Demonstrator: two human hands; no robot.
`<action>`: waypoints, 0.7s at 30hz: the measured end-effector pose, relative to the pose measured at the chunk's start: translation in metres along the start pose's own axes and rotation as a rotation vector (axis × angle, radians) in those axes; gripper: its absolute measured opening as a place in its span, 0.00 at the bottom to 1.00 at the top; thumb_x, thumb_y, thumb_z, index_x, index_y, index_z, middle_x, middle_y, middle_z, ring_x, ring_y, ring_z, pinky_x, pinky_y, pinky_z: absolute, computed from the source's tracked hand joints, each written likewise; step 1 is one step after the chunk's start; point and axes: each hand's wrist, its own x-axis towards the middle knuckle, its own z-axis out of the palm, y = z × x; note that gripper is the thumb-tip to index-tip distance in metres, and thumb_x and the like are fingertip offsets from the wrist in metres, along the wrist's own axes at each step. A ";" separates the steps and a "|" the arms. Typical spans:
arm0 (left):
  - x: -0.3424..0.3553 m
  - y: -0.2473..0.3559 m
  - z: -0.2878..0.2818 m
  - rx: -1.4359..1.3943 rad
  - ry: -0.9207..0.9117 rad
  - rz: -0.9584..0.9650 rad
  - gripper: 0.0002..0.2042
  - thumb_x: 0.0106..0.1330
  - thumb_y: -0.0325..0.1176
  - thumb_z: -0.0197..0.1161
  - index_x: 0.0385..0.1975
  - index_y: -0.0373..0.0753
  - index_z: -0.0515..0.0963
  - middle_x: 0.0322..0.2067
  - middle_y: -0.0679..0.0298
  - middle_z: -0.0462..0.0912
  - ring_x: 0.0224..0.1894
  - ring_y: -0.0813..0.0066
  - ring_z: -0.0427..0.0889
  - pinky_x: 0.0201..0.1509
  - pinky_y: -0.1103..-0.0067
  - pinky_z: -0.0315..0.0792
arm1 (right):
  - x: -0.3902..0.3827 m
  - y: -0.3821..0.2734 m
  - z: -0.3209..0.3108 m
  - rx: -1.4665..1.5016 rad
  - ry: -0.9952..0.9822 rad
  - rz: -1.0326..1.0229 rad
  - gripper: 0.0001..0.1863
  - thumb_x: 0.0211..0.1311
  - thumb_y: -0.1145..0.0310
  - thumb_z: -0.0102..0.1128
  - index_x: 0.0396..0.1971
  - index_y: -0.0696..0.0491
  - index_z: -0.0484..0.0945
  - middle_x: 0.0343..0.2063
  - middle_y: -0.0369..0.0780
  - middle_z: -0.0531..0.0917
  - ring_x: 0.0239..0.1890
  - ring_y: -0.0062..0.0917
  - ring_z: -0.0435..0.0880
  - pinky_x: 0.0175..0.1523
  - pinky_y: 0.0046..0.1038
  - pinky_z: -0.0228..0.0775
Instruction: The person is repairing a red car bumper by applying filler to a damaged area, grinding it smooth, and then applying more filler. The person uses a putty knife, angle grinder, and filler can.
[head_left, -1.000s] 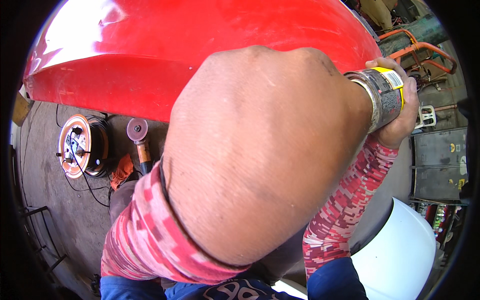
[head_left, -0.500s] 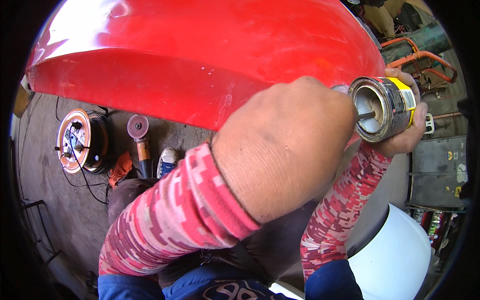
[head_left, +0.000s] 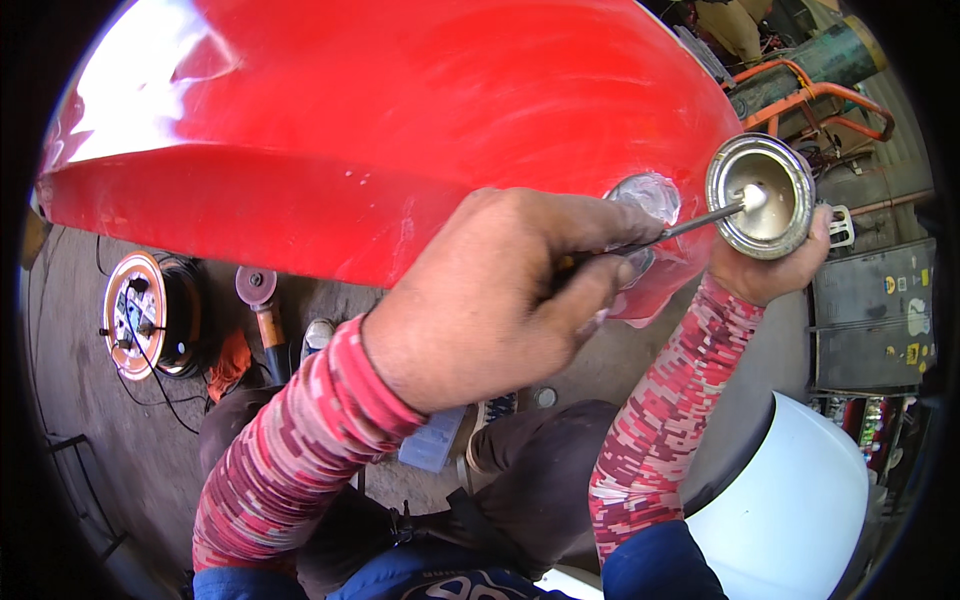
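My left hand (head_left: 500, 290) is closed around a thin metal rod (head_left: 700, 222), pinched between thumb and fingers. White paste coats the rod's tip, which sits inside the mouth of a round metal can (head_left: 760, 196). My right hand (head_left: 775, 265) grips that can from below and behind, its opening tilted toward me; pale residue lines the inside. Beyond my left hand curves a large, glossy red vehicle panel (head_left: 420, 110). A round greyish patch smeared with white (head_left: 648, 194) shows behind my left fingers; whether it lies on the panel I cannot tell.
On the floor at left are a cable reel (head_left: 138, 315), an angle grinder (head_left: 260, 305) and an orange cloth (head_left: 230, 362). A white curved panel (head_left: 800, 510) lies at lower right. An orange tubular frame (head_left: 820, 95) and a dark cabinet (head_left: 870, 330) stand at far right.
The left hand has drawn back to the left and turned, baring more of the rod and its paste-covered tip. The can has tipped so its mouth faces me more. The view has shifted slightly.
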 end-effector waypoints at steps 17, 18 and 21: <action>-0.016 0.024 -0.033 0.126 0.005 -0.248 0.16 0.76 0.19 0.57 0.60 0.27 0.82 0.27 0.69 0.82 0.24 0.86 0.77 0.31 0.82 0.74 | -0.001 0.007 -0.015 -0.177 0.152 -0.011 0.31 0.78 0.48 0.48 0.52 0.64 0.81 0.45 0.47 0.89 0.49 0.35 0.90 0.58 0.38 0.83; -0.015 0.023 -0.031 0.195 0.023 -0.268 0.16 0.75 0.20 0.58 0.58 0.26 0.83 0.27 0.66 0.83 0.29 0.83 0.84 0.33 0.78 0.78 | -0.002 0.008 -0.013 -0.199 0.135 -0.005 0.31 0.78 0.47 0.48 0.52 0.64 0.81 0.45 0.47 0.89 0.49 0.34 0.90 0.58 0.37 0.83; -0.015 0.025 -0.027 0.338 0.050 -0.327 0.16 0.72 0.19 0.58 0.57 0.27 0.84 0.35 0.66 0.84 0.35 0.82 0.78 0.43 0.80 0.76 | -0.005 0.010 -0.006 -0.278 0.081 -0.011 0.31 0.79 0.47 0.49 0.53 0.64 0.81 0.45 0.46 0.89 0.47 0.31 0.90 0.55 0.34 0.84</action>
